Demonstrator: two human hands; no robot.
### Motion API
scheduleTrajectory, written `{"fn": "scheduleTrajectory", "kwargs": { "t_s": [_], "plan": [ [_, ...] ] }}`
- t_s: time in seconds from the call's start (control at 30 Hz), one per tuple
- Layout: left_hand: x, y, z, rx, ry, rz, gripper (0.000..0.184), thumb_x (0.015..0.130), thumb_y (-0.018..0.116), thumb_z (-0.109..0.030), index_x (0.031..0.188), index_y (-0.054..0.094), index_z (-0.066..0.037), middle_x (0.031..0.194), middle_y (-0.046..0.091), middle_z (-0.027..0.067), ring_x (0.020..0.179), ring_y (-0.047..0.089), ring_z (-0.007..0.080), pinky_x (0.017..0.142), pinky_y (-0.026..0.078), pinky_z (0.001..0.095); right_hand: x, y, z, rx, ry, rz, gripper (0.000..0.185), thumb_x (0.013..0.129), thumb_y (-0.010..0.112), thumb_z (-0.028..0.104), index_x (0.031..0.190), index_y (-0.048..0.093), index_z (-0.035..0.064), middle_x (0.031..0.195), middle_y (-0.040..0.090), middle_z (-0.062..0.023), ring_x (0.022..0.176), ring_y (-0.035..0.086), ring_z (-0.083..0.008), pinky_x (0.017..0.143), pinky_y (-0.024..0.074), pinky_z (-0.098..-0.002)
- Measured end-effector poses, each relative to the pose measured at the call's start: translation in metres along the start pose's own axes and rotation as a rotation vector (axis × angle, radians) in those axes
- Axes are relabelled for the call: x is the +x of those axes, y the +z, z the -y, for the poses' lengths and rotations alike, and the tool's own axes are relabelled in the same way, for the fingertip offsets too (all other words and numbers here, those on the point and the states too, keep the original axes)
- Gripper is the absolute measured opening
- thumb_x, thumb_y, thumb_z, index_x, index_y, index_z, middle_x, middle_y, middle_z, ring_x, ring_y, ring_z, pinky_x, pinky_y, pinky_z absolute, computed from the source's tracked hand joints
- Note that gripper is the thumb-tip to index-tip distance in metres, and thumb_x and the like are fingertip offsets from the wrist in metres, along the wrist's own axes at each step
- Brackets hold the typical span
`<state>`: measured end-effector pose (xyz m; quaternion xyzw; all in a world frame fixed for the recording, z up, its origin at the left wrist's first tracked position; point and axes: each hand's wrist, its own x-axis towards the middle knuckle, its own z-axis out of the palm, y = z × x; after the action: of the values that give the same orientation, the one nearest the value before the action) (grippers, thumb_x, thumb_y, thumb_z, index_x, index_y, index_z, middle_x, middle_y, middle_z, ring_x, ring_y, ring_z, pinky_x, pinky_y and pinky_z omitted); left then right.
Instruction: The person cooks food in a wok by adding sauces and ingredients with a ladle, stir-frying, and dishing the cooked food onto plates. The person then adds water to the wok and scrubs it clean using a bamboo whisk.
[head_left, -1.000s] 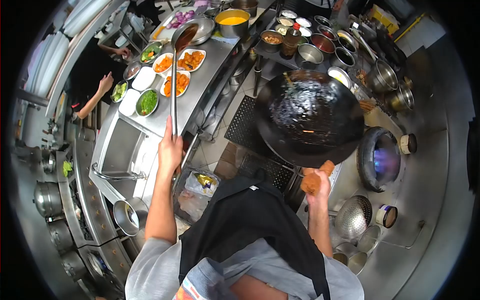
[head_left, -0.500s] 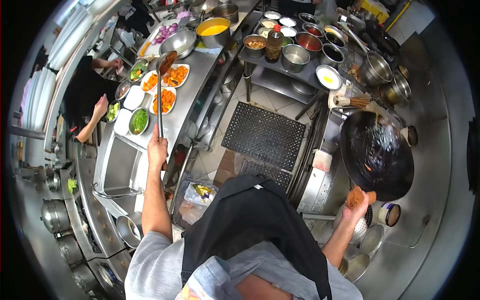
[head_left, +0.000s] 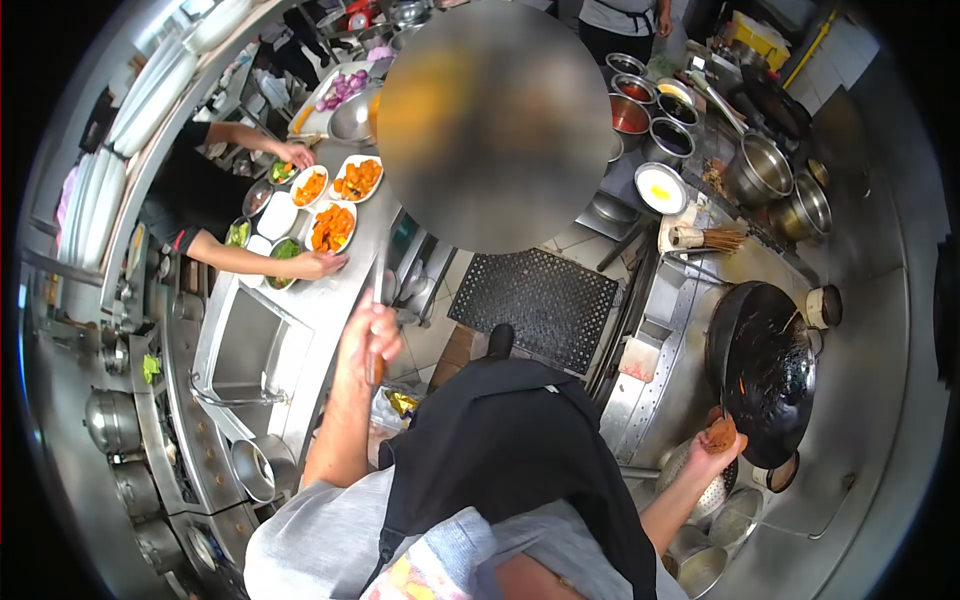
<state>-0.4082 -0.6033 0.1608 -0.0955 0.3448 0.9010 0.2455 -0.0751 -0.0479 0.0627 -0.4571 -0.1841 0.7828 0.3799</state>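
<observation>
Black wok, shiny inside, over the steel range at right; metal ladle, bowl hidden.

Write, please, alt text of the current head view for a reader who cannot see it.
In a kitchen, a person's right hand grips a brown cloth at the edge of a dark wok; the left hand holds a long handle. A co-worker's hands are beside white dishes of orange food. A blurred circle hides the upper middle.

Glossy dark metal wok.
</observation>
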Motion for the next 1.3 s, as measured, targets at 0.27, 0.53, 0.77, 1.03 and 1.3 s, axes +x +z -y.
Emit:
{"fn": "scheduleTrajectory", "kwargs": {
  "t_s": [0.27,0.53,0.77,1.03,1.3],
  "plan": [
    [0.094,0.16,0.091,0.304,-0.583,0.477,0.054,0.096,0.058,-0.009,0.147,0.039,-0.007,0.064,0.044,0.0011,0.04,0.04,0.0109,0.041,0.037,0.0255,0.089,0.049,-0.038,0.183,-0.121,-0.108,0.027,0.084,0.065,0.034,0.104,0.067,0.0164,0.1,0.071,0.001,0.079,0.065,-0.0149,0.052,0.0417,-0.0271],
    [0.216,0.361,0.195,0.502,-0.722,1.101,0.079,0.095,0.064,-0.018,0.158,0.017,-0.012,0.078,0.049,0.0079,0.045,0.051,0.0162,0.04,0.045,0.0287,0.153,0.112,-0.059,0.444,-0.151,-0.166,0.021,0.094,0.058,0.033,0.1,0.067,0.0148,0.092,0.071,-0.001,0.081,0.069,-0.0177,0.058,0.0522,-0.0335],
    [0.222,0.446,0.348,1.371,-0.387,1.527,0.071,0.094,0.057,-0.006,0.159,0.028,-0.01,0.069,0.056,0.0028,0.044,0.05,0.0103,0.042,0.042,0.0271,0.115,0.101,-0.084,0.071,-0.303,-0.151,0.057,0.094,0.066,0.053,0.128,0.057,0.008,0.114,0.064,-0.0058,0.106,0.063,-0.0184,0.085,0.0535,-0.0365],
    [0.141,0.496,0.654,1.619,0.258,2.327,0.062,0.088,0.061,-0.017,0.149,0.047,-0.014,0.1,0.073,0.0198,0.076,0.074,0.0305,0.075,0.056,0.0425,-0.119,0.031,-0.181,0.373,-0.503,-0.783,0.067,0.095,0.07,0.042,0.142,0.045,0.0015,0.121,0.062,-0.0098,0.106,0.065,-0.0206,0.089,0.0562,-0.0369],
    [0.063,0.48,0.695,1.867,0.227,2.338,0.034,0.092,0.052,-0.01,0.126,0.054,-0.008,0.065,0.06,0.0065,0.046,0.057,0.0207,0.044,0.048,0.041,-0.257,0.014,-0.274,0.678,-0.721,-0.917,0.063,0.102,0.053,0.05,0.142,0.046,0.0023,0.131,0.059,-0.0112,0.116,0.06,-0.0228,0.1,0.0492,-0.0388]
  ]
}}
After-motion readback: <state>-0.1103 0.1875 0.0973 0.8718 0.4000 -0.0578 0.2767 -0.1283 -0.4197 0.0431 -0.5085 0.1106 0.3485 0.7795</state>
